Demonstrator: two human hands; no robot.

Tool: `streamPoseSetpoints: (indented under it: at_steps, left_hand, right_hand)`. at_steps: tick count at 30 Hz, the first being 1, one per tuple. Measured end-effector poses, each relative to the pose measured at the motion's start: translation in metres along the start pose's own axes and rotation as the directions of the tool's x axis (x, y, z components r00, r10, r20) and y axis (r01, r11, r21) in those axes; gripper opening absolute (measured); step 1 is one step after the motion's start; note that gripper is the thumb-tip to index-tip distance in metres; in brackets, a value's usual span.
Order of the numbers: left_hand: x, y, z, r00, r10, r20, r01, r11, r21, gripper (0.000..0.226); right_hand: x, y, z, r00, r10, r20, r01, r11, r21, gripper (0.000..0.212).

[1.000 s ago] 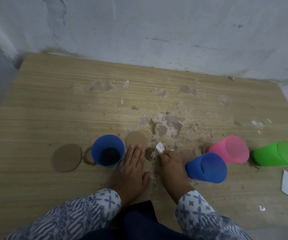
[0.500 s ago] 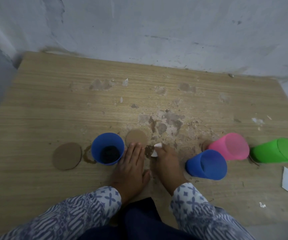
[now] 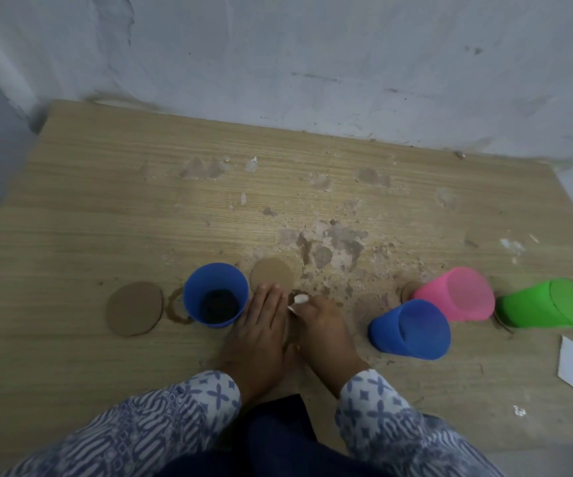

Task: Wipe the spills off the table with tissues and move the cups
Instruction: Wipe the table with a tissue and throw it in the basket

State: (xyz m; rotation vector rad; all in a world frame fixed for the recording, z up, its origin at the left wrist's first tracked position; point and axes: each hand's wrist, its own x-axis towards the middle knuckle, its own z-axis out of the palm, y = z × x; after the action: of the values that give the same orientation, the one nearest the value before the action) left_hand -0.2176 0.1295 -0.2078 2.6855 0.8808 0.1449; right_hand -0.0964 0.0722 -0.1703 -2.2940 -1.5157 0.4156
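Just right of the upright blue cup (image 3: 215, 294), the left hand (image 3: 261, 325) is lying flat, seemingly bracing, while the right hand (image 3: 323, 328) is pinching a tissue (image 3: 299, 299) against a spill.

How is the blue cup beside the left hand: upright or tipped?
Upright: the blue cup opens upward, dark liquid pooled inside.

Your right hand (image 3: 319, 325) pinches a tissue (image 3: 299, 301) on the spill; your left hand (image 3: 261, 332) rests flat (beside the upright blue cup (image 3: 215, 294)).

No legible text or labels anywhere, perhaps owing to blur.
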Motion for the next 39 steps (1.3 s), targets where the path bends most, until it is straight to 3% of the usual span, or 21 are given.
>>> streamPoseSetpoints:
  at_steps: [2,4,7,12,15,22,26,29,33,35,39]
  left_hand:
    - [0.0,0.001,-0.002,1.0,-0.009,0.005,0.009,1.0,-0.002,0.069]
    - [0.0,0.001,-0.002,1.0,0.001,-0.007,-0.001,1.0,0.019,0.066]
    - [0.0,0.0,0.0,1.0,0.01,-0.006,-0.009,0.999,0.044,0.067]
    - [-0.001,0.001,-0.003,1.0,-0.002,-0.001,0.002,1.0,0.013,0.064]
    - [-0.001,0.002,-0.005,1.0,-0.003,0.005,0.003,1.0,0.011,0.068]
    - [0.0,0.0,-0.001,1.0,0.005,-0.023,-0.004,1.0,0.029,0.067]
    - [-0.001,0.001,-0.001,0.999,0.01,-0.034,-0.009,1.0,0.025,0.066]
    - [0.0,0.001,-0.002,0.999,0.009,-0.038,-0.008,0.999,0.033,0.065]
    - [0.0,0.001,-0.001,1.0,0.003,-0.019,-0.002,0.999,0.041,0.067]
    - [0.0,0.001,0.0,1.0,0.005,-0.011,-0.005,0.999,0.047,0.068]
    - [0.0,0.001,-0.001,1.0,0.005,-0.022,-0.004,0.999,0.037,0.066]
  right_hand:
    - [-0.008,0.008,-0.001,1.0,0.002,0.006,-0.003,0.999,0.055,0.017]
    - [-0.006,0.02,-0.005,0.994,0.106,-0.015,-0.105,0.993,0.06,0.012]
    - [0.012,0.035,-0.008,0.975,0.21,-0.067,-0.212,0.977,-0.017,0.013]
    - [0.011,0.013,-0.002,0.998,-0.03,-0.047,0.024,0.992,-0.123,0.035]
    - [-0.011,0.015,0.003,0.996,-0.089,0.003,0.089,0.992,-0.086,0.034]
    - [0.014,0.022,-0.007,0.988,0.1,-0.12,-0.102,0.995,-0.009,0.024]
    - [0.007,0.01,0.006,0.998,0.047,-0.045,-0.048,0.999,-0.024,0.038]
    - [-0.005,0.011,0.001,0.999,-0.02,0.04,0.022,0.998,-0.059,0.033]
    - [0.005,0.023,-0.013,0.994,0.103,-0.047,-0.104,0.994,-0.02,0.021]
    - [0.016,0.022,-0.013,0.974,0.192,-0.12,-0.196,0.98,-0.02,0.027]
    - [0.02,0.011,-0.004,0.995,0.092,-0.046,-0.094,0.995,-0.039,0.026]
